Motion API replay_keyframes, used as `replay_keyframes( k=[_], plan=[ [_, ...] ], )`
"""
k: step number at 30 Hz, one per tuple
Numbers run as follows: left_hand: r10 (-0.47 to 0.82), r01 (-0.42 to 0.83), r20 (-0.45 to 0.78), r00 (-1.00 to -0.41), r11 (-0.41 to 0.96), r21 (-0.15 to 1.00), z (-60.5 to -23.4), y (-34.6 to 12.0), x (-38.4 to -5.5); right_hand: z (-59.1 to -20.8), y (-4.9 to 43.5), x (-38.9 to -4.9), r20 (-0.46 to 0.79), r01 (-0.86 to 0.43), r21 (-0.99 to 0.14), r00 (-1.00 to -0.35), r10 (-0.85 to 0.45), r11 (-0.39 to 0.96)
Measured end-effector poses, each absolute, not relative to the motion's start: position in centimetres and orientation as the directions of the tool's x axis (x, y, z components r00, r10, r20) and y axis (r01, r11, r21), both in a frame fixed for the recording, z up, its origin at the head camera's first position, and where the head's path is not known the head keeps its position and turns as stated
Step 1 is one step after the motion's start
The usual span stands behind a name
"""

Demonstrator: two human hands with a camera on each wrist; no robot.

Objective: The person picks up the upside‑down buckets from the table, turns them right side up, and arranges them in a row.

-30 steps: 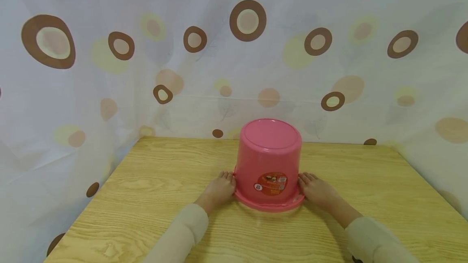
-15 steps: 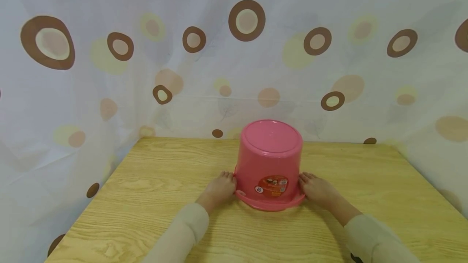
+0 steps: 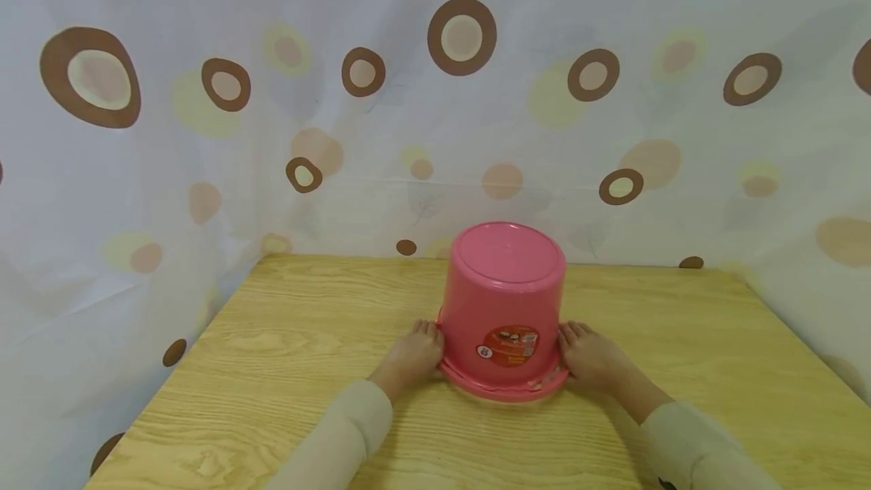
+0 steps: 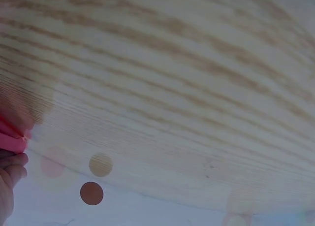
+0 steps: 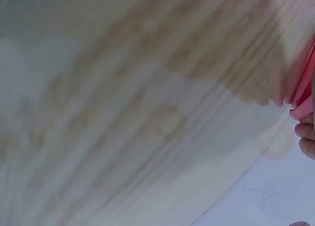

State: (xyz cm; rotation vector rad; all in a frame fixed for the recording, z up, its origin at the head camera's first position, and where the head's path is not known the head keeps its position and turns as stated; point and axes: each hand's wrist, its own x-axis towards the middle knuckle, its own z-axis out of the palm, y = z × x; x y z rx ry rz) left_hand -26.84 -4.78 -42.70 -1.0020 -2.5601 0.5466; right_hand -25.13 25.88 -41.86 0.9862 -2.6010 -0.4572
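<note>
While your left hand (image 3: pixel 416 351) and right hand (image 3: pixel 593 358) pinch the rim (image 3: pixel 500 393) of the upturned pink bucket (image 3: pixel 505 307), it lies between both grips, neither clearly nearer, its axis roughly vertical. Beneath is the wooden tabletop (image 3: pixel 306 331); behind hangs a spotted curtain (image 3: pixel 381 127).

Backdrop (image 3: pixel 381 127): we see whitish sheeting behind and along both sides, creased at the left.
Print: we make out brown rings (image 3: pixel 434 38), yellow blots (image 3: pixel 554 95) and peach blots (image 3: pixel 502 181).
Tabletop (image 3: pixel 306 308): we see yellowish wood with wavy grain, looking paler in both wrist views.
</note>
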Motion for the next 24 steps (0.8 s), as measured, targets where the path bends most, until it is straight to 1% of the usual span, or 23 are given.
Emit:
replay_keyframes(
  k=[6, 11, 17, 20, 24],
  plan=[
    [0.689, 0.557, 0.173, -0.704, 0.687, -0.466, -42.51, -4.65, -26.81, -42.11, 25.83, -24.91, 0.214, -0.564, 0.425, -0.697, -0.684, 0.708],
    [0.673, 0.573, 0.142, -0.726, 0.706, -0.417, -42.3, -4.7, -26.77, -42.17, 25.67, -24.69, 0.229, -0.547, 0.471, -0.682, -0.695, 0.692],
    [0.654, 0.586, 0.135, -0.744, 0.736, -0.339, -41.99, -4.82, -26.73, -42.08, 25.71, -24.7, 0.227, -0.545, 0.451, -0.696, -0.681, 0.707],
    [0.654, 0.597, 0.152, -0.741, 0.745, -0.296, -41.9, -4.93, -26.86, -42.04, 25.81, -24.75, 0.259, -0.55, 0.441, -0.678, -0.687, 0.709],
    [0.653, 0.599, 0.199, -0.731, 0.753, -0.272, -41.89, -5.04, -27.1, -41.85, 25.77, -24.77, 0.32, -0.559, 0.419, -0.647, -0.692, 0.716]
  ],
)
